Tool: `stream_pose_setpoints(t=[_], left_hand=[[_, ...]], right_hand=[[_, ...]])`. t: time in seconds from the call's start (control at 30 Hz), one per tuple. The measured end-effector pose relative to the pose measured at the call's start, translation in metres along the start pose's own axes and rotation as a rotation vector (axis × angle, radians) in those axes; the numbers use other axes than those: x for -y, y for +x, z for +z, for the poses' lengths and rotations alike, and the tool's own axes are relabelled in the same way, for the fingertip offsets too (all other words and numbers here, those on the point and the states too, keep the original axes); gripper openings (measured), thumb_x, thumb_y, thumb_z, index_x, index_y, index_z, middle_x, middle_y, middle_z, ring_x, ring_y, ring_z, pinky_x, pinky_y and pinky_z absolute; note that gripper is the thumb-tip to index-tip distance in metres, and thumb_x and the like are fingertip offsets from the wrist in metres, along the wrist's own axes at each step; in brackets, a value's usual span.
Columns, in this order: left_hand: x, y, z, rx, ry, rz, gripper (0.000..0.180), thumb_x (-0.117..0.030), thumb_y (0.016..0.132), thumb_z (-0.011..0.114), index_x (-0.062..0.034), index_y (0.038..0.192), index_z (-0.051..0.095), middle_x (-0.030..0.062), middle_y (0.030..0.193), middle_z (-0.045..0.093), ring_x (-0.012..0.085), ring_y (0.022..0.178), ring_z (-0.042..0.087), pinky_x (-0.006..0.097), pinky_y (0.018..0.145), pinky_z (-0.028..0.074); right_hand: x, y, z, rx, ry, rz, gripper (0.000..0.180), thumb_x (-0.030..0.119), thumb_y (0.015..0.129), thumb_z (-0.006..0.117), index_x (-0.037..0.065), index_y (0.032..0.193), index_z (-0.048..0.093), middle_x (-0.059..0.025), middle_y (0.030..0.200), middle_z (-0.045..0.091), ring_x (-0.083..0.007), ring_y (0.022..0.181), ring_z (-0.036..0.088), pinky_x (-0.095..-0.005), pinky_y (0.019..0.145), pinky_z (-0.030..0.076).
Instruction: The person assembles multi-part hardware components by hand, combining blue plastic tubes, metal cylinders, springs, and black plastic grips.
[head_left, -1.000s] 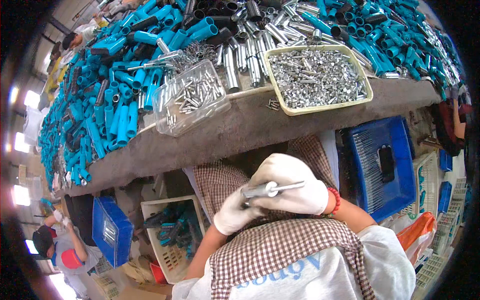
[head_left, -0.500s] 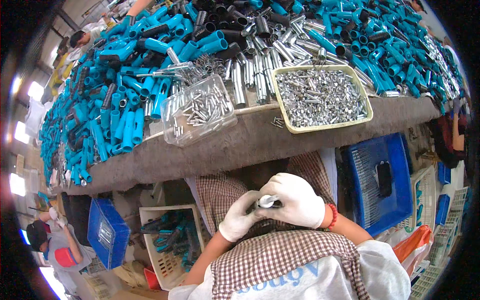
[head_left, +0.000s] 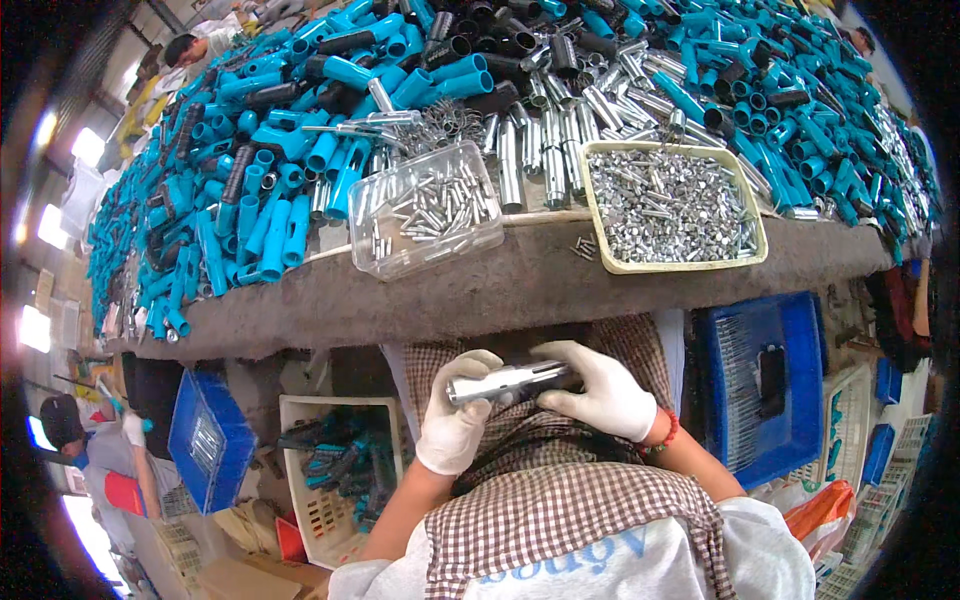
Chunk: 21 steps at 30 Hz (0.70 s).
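Over my lap, a shiny silver metal tube point(head_left: 508, 382) with a long slot lies crosswise between my two white-gloved hands. Fingers of my left hand point(head_left: 453, 418) are closed round its left end, the thumb pressing from below. At the slotted right end, the fingers and thumb of my right hand point(head_left: 608, 398) sit on either side of the tube. The right palm hides the very tip. On the bench edge ahead are a clear plastic box point(head_left: 372, 258) of small metal pins and a cream tray point(head_left: 690, 266) full of tiny metal pieces.
Teal tube parts point(head_left: 270, 235) and black sleeves are heaped along the bench point(head_left: 400, 310), with bare silver tubes point(head_left: 555, 150) in the middle. Blue crates point(head_left: 815, 385) stand at both sides. A cream basket point(head_left: 300, 470) holds teal-black parts. A co-worker point(head_left: 110, 460) is at far left.
The tube has turned from pointing up at me to lying crosswise, so its length shows. My hands have moved apart along it. The whole view has shifted slightly.
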<state>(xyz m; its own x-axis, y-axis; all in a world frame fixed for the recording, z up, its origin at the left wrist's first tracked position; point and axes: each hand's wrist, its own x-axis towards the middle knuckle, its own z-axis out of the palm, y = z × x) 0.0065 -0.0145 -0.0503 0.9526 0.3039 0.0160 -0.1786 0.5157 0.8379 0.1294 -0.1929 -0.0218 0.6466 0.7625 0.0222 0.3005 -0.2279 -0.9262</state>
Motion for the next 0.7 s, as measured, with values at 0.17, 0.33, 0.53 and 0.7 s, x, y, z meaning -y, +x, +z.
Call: stream_pose_setpoints(t=[0.17,0.33,0.53,0.7], left_hand=[[-0.012,0.006,-0.012,0.030,-0.020,-0.190,0.047,-0.023,0.085,0.075,-0.0015,0.118,0.050,0.0124,0.113,0.054,0.0182,0.089,0.061,0.031,0.074,0.053],[-0.010,0.010,-0.005,0.279,1.037,-0.378,0.043,-0.025,0.087,0.067,-0.0067,0.124,0.055,0.0131,0.099,0.065,0.0216,0.080,0.065,0.034,0.070,0.052],[0.008,0.006,-0.035,0.157,1.806,-0.185,0.030,-0.027,0.085,0.066,-0.0153,0.112,0.064,0.0060,0.119,0.062,0.0294,0.091,0.067,0.041,0.073,0.055],[0.002,-0.026,-0.076,0.059,1.886,-0.186,0.028,-0.026,0.086,0.064,-0.0139,0.111,0.063,0.0092,0.120,0.060,0.0326,0.091,0.066,0.044,0.075,0.054]], right_hand=[[-0.020,-0.001,0.002,0.077,0.323,0.255,0.028,0.023,0.086,0.067,0.002,0.104,0.067,-0.0085,0.087,0.068,-0.0133,0.079,0.064,-0.0287,0.071,0.051],[-0.030,0.009,0.007,0.129,0.207,0.269,0.029,0.029,0.086,0.066,0.003,0.097,0.070,-0.0113,0.079,0.068,-0.0162,0.074,0.065,-0.0309,0.070,0.052],[-0.090,-0.015,-0.010,-0.262,-0.005,0.309,0.028,0.027,0.090,0.065,0.000,0.094,0.069,-0.0165,0.076,0.066,-0.0253,0.069,0.066,-0.0334,0.067,0.052],[-0.103,-0.056,-0.030,-0.459,-0.310,0.314,0.030,0.024,0.089,0.066,-0.004,0.080,0.063,-0.0216,0.066,0.055,-0.0273,0.053,0.047,-0.0368,0.054,0.043]])
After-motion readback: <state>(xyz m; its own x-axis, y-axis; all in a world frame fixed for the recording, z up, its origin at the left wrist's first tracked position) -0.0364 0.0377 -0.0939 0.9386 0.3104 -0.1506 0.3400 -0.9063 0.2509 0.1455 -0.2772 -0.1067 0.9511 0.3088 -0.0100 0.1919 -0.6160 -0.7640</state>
